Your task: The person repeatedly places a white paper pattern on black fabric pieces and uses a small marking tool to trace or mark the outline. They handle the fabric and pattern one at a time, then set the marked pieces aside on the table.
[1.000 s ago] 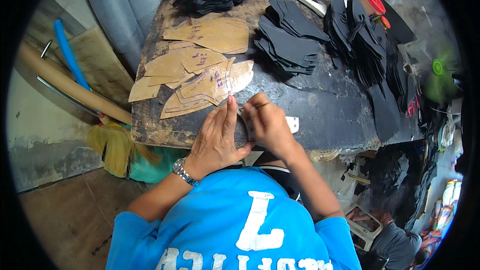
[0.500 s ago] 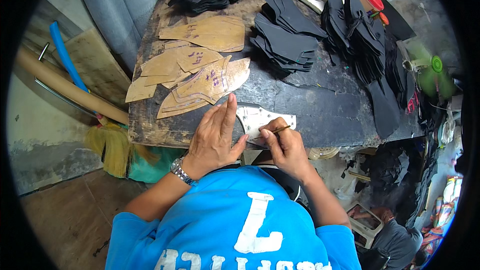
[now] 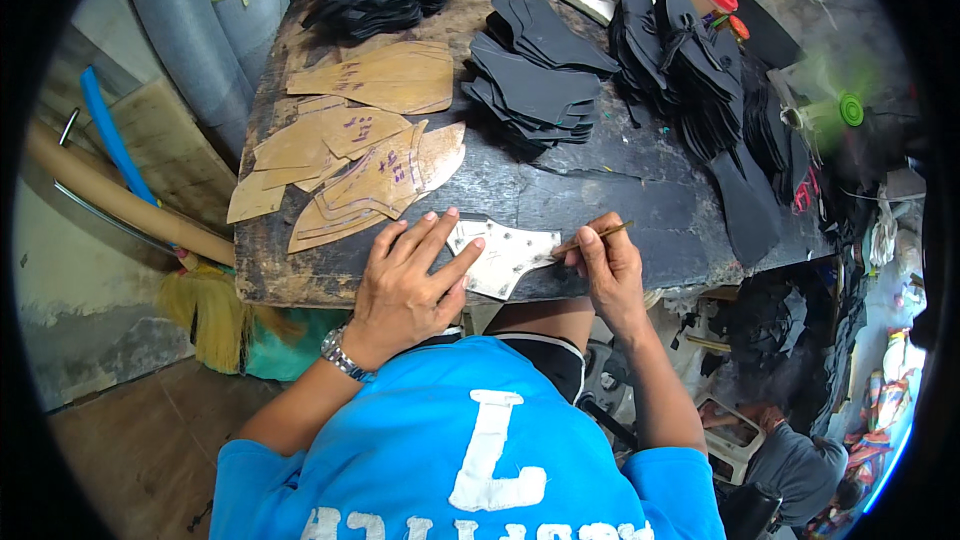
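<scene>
A: On the dark counter, what is laid out, from the biggest down?

B: Stacks of black cut pieces are spread across the far and right side, and tan card patterns are fanned at the left. At the near edge a pale template is laid flat on a dark sheet.

A: And how is it held?

B: It is pressed down by the left hand, fingers spread and flat, nothing clasped. A thin marking stick is pinched in the closed grip of the right hand, its tip set at the template's right edge.

A: How would the tracing best be done?

B: Pressure should probably be kept even on the template so that it cannot slip, the stick being run tight along the edge. The outline could be spoiled if the palm were lifted.
</scene>
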